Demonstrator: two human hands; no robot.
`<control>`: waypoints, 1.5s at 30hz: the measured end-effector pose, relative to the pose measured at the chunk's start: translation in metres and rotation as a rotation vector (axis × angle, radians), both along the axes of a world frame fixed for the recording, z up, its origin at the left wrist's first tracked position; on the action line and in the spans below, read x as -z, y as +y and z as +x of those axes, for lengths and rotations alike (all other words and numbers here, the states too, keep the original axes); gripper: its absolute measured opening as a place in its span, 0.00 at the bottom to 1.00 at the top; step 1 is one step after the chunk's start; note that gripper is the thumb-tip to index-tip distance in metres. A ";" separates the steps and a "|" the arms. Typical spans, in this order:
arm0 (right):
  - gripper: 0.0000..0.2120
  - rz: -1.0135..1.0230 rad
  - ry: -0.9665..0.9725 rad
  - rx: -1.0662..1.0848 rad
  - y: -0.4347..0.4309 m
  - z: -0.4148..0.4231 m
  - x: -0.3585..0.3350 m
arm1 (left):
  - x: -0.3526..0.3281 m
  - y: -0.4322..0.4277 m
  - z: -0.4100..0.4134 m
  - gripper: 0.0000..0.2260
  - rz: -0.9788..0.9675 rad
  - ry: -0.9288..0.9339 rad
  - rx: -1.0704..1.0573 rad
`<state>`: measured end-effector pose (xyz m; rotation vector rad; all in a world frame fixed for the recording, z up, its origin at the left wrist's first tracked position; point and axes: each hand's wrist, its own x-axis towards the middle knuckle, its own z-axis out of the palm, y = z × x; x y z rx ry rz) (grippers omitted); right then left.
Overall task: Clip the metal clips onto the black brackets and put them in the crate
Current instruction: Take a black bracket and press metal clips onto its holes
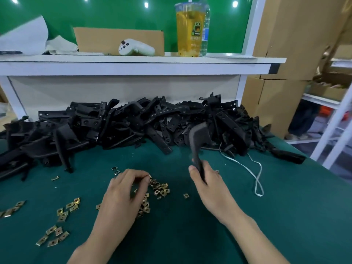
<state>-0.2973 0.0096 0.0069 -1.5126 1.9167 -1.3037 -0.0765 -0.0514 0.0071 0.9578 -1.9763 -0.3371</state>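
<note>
The black bracket [198, 138] above the right hand's [207, 180] fingers is smeared by blur, its shape unclear, and its lower end is hidden inside their grip. The left hand's [125, 189] curled fingertips [140, 174] cover part of the metal clips [161, 188] beneath them. Whether they pinch one cannot be told. Both forearms run off the bottom edge.

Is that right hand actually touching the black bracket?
Touching. In the head view the right hand grips the lower end of the black bracket, thumb and fingers curled round it.
</note>
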 end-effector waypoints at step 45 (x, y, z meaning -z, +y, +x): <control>0.36 0.054 0.569 -0.179 0.002 0.007 0.004 | -0.015 0.002 -0.011 0.11 1.229 1.145 0.482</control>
